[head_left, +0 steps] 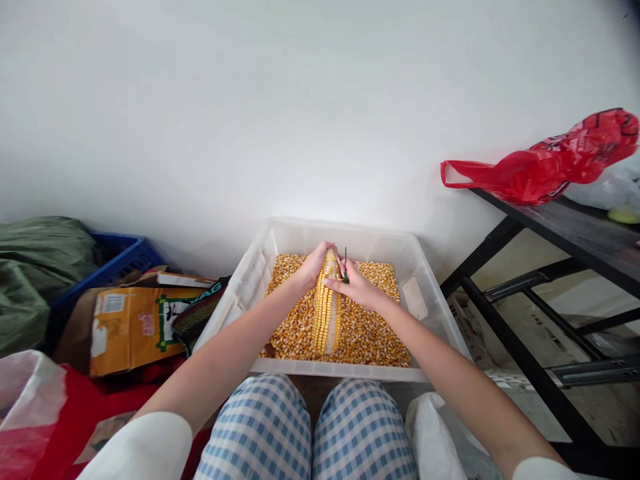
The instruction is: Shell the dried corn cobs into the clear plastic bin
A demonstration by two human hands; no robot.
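My left hand (317,264) is closed around the far end of an ear of corn (325,317). The ear tilts toward me, with yellow kernels on most of it and a pale stripe bared along its right side. My right hand (357,285) grips a small screwdriver-like tool (345,268) with a green handle, its thin dark shaft pointing up. The right thumb presses on the ear. Below both hands, loose corn kernels (370,333) cover the bottom of a translucent plastic bin (345,368). The tool's lower end is hidden by my fingers.
A cardboard box (130,327), a blue crate (133,250) and a green bag (45,267) stand left of the bin. On the right, a red plastic bag (545,170) lies on a black-framed table (590,237). My knees touch or nearly touch the bin's near edge.
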